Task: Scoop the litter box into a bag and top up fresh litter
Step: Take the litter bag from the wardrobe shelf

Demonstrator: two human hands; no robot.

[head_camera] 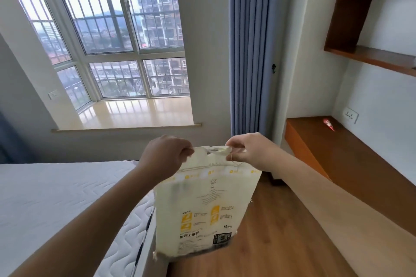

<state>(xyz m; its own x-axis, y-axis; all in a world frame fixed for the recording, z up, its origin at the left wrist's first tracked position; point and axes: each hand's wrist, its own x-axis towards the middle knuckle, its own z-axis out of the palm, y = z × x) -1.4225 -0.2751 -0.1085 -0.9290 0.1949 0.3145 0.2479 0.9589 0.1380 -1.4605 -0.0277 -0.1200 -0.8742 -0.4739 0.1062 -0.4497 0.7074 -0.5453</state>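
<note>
1. Cream woven litter bag [202, 204], yellow print blocks on its face, hangs in the air in front of the person, over the edge between the mattress [56, 204] and the wooden floor [281, 243]; it touches neither as far as the view shows

2. Left hand [165, 156]: grip clenched on the bag's top left corner, fingers curled over the edge beside the handle cut-out

3. Right hand [245, 149]: grip pinching the top right end of the handle strip; a loose thread [236, 164] trails just below the fingers, near the stitched seam

4. Step in hand, judged: opening the fresh litter bag along its sewn top, so this belongs to the top-up half of the task. Litter box and waste bag are not in view, so how far the scooping has gone cannot be told

5. Next move, judged: pull the seam thread or part the top while the left hand bears the weight. Bag looks full and heavy; a sudden release could spill granules onto mattress or floor

6. Surroundings: quilted white mattress at left; wood-plank floor at right; low brown worktop [351, 164] along the right wall carrying a small red packet [329, 124]; wall socket [350, 115] above it; brown shelves [371, 56] higher up; blue curtain [249, 47] beside a barred bay window [117, 29] with pale sill [135, 114]
</note>
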